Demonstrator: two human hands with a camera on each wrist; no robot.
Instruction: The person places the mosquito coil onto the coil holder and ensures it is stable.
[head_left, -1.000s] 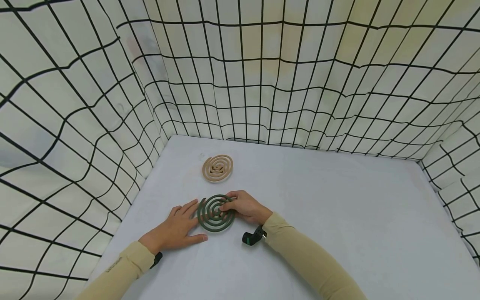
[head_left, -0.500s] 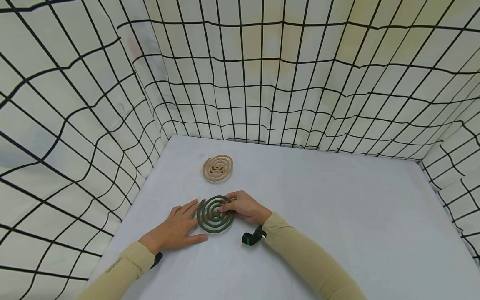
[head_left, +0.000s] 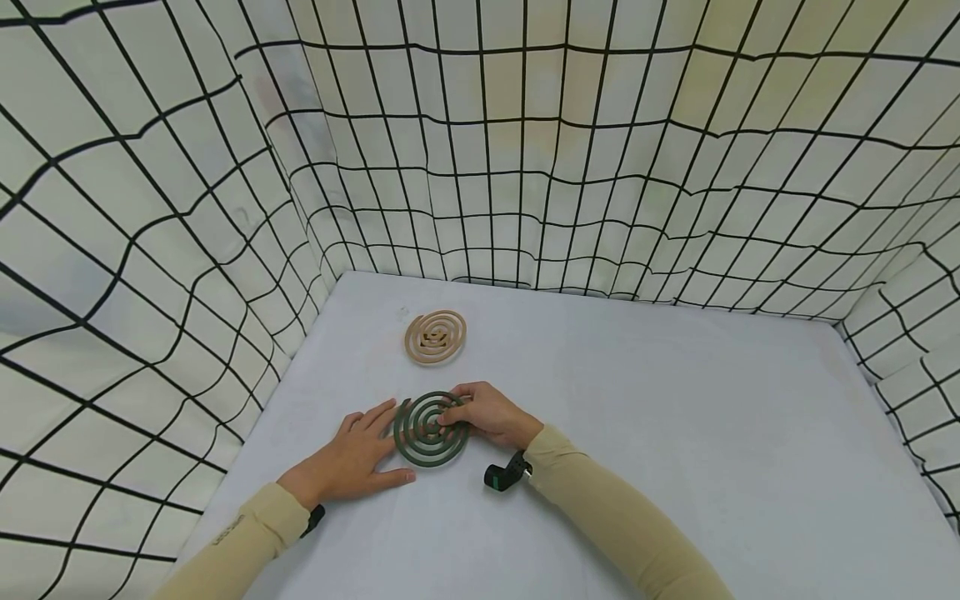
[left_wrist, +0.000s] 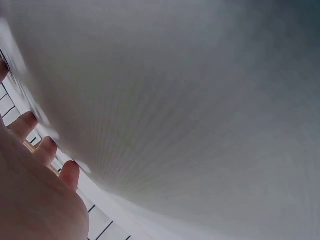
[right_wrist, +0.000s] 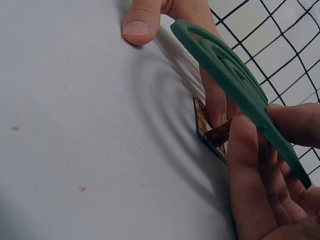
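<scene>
A green mosquito coil is in my right hand, pinched between the thumb and the fingers. The right wrist view shows the coil tilted and raised off the table, its shadow falling on the cloth. Beneath it lies a small printed metal coil stand with a raised tab. My left hand lies on the table with its fingers spread; one of its fingers reaches under the coil and touches the stand. In the left wrist view only part of the left hand shows. Whether coil and tab touch, I cannot tell.
Farther back on the white table lies a tan mosquito coil with a small stand at its centre. Black netting over white walls borders the table at the back and both sides. Small specks dot the cloth.
The green coil has come down very slightly toward me in my right hand. My left hand and the tan coil have stayed in place.
</scene>
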